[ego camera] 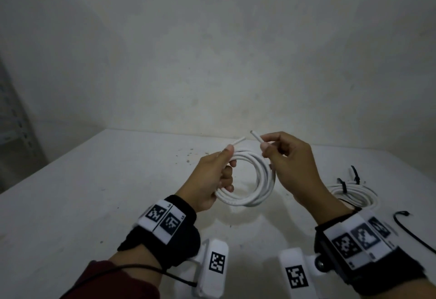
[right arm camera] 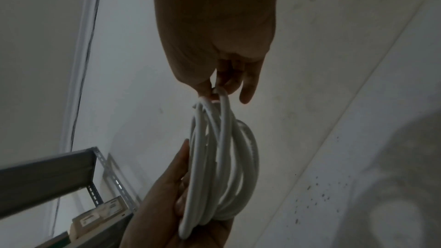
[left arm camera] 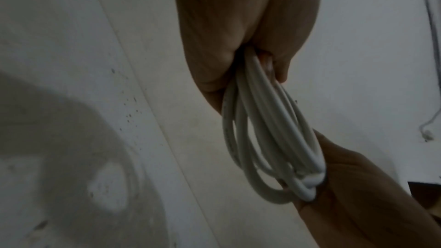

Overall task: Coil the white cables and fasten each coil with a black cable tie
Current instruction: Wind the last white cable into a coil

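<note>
One coil (ego camera: 354, 192) lies tied on the table (ego camera: 94, 192) at the right — done. A second coil (ego camera: 250, 180) is up in the air: left hand (ego camera: 210, 178) grips its loops, right hand (ego camera: 292, 164) pinches the free end. A loose tie (ego camera: 410, 230) waits nearby — fastening remains.

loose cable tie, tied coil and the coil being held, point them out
loose cable tie (ego camera: 411, 234), head view, middle of its strap
tied coil (ego camera: 354, 190), head view, far loops
held coil (ego camera: 264, 176), head view, right side loops
</note>
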